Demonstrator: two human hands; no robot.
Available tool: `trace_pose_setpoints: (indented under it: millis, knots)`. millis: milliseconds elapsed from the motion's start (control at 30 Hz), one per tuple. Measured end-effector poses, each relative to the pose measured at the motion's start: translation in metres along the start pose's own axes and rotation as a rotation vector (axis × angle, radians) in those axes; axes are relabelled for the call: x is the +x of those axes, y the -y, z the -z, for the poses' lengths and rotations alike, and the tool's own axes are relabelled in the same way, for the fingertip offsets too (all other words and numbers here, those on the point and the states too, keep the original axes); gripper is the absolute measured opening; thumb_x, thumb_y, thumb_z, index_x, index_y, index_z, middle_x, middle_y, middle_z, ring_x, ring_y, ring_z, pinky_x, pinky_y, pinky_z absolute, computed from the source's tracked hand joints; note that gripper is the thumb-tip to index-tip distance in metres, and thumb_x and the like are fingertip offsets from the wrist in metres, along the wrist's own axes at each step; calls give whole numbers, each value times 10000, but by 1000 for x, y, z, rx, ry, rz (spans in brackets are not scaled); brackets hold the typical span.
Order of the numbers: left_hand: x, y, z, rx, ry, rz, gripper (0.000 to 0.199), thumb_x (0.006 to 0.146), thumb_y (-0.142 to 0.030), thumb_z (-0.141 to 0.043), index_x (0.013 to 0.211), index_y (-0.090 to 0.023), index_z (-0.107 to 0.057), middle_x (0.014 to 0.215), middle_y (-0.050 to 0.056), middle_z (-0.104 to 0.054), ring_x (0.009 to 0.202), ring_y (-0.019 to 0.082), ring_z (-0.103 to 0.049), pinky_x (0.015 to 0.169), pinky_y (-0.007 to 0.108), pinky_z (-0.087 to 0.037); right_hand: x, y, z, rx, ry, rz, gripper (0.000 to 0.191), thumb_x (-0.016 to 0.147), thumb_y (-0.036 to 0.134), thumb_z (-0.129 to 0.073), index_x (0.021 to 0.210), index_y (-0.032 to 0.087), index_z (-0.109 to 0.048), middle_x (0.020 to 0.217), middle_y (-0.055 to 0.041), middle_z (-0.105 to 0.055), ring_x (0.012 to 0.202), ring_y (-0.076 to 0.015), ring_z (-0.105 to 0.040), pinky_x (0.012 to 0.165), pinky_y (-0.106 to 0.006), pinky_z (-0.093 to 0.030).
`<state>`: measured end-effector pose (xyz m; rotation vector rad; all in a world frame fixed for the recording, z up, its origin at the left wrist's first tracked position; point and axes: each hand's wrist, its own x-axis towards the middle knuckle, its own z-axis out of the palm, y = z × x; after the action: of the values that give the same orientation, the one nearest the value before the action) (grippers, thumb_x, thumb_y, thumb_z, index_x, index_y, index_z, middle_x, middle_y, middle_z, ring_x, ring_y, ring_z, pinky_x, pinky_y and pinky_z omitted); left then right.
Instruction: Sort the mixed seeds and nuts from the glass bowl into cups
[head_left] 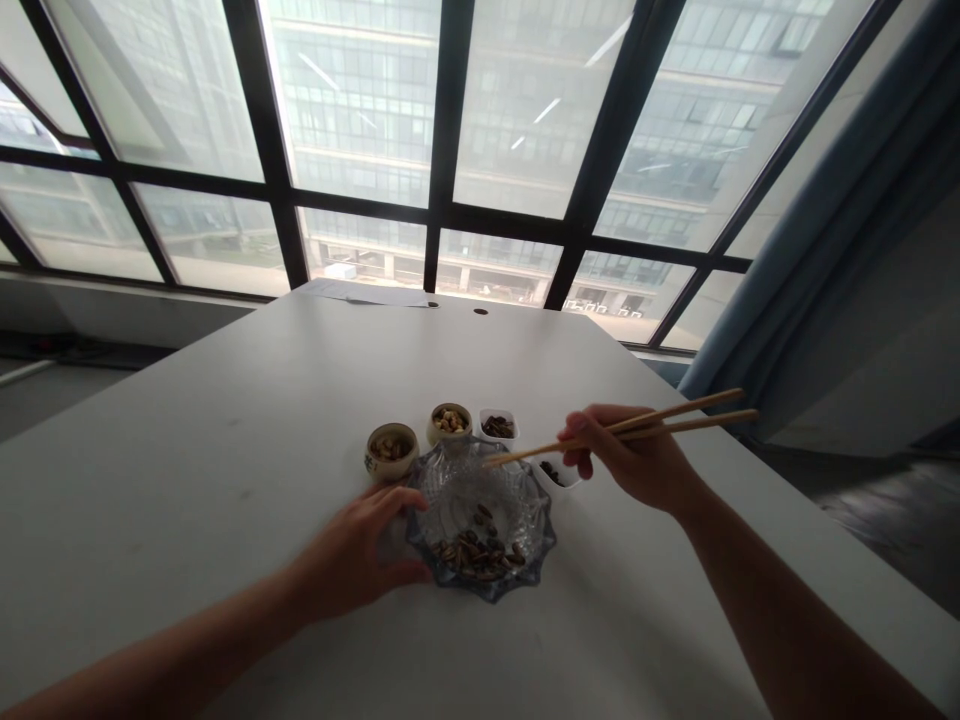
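Observation:
A scalloped clear glass bowl (454, 492) stands on the white table, with brown seeds or nuts (480, 555) gathered at its near side. My left hand (358, 550) grips the bowl's left rim between thumb and fingers. In my right hand (631, 455) is a pair of wooden chopsticks (686, 416), their tips close together over the bowl's far right part. Nothing shows between the tips. Behind the bowl are two small cream cups, one with brown pieces (391, 448) and one with pale nuts (451, 420). A white dish (498, 436) with dark seeds sits beside them.
Another white dish (570, 478) with dark pieces lies under the chopsticks, partly hidden by the bowl. Papers (367, 293) rest at the far edge of the white table (247, 440). Beyond are framed windows, and a blue-grey curtain (795, 260) hangs at the right.

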<state>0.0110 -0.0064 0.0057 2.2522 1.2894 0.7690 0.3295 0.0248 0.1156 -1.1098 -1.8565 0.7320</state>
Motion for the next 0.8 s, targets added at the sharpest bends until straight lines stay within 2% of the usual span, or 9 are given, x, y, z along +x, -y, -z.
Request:
trace_pose_setpoints:
  millis: [67, 133, 433, 800]
  knots:
    - [0, -3, 2, 2, 16, 14, 500, 681, -378, -863, 1120, -241, -665, 1151, 87, -725, 1051, 283, -681, 924, 377, -554, -4, 6, -4, 8, 247, -32, 465, 909, 549, -661, 703, 136, -713, 584, -67, -705, 460, -135, -629, 419, -209, -484]
    - [1, -6, 4, 3, 18, 19, 502, 678, -371, -864, 1119, -234, -666, 1147, 91, -727, 1048, 283, -681, 933, 384, -553, -6, 9, -8, -21, 372, -39, 440, 911, 515, -674, 700, 130, -711, 593, -70, -706, 473, -137, -635, 427, -206, -486]
    - [1, -6, 5, -4, 13, 4, 505, 683, -397, -862, 1117, -230, -665, 1141, 99, -728, 1038, 289, -682, 920, 400, -561, -6, 15, -15, -122, 415, 36, 426, 944, 490, -628, 700, 151, -710, 519, -26, -640, 440, -114, -592, 407, -184, -451]
    - [-1, -1, 1, -5, -8, -18, 497, 695, -414, -854, 1120, -241, -663, 1138, 82, -725, 1039, 279, -678, 921, 375, -554, -6, 12, -14, -131, 389, 63, 466, 972, 491, -579, 672, 149, -681, 549, -46, -675, 446, -122, -628, 424, -190, -477]
